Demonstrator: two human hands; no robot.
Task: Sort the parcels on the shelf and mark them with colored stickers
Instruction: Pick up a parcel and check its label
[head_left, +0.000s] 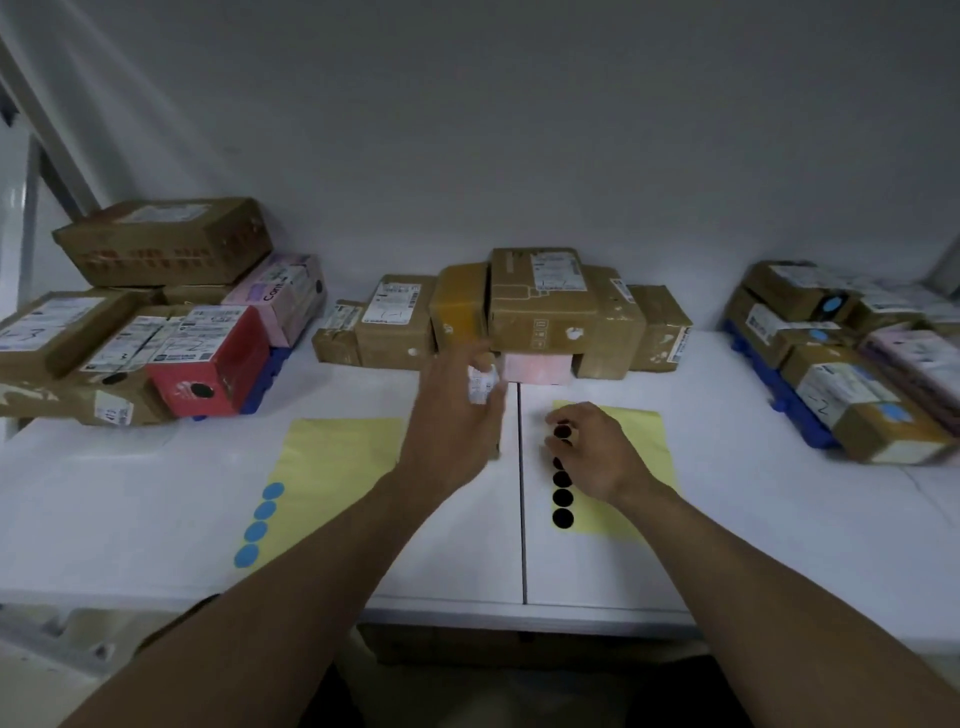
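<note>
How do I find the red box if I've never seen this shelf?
Start at the white shelf, then go to the left pile of parcels. The red box sits at the pile's front right edge. It is the only red parcel, with a black dot on its front.

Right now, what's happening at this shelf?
A person is marking parcels. The left hand holds a small white parcel above the shelf; the right hand pinches the top black sticker on the right yellow sheet. Blue stickers wait on the left sheet.
</note>
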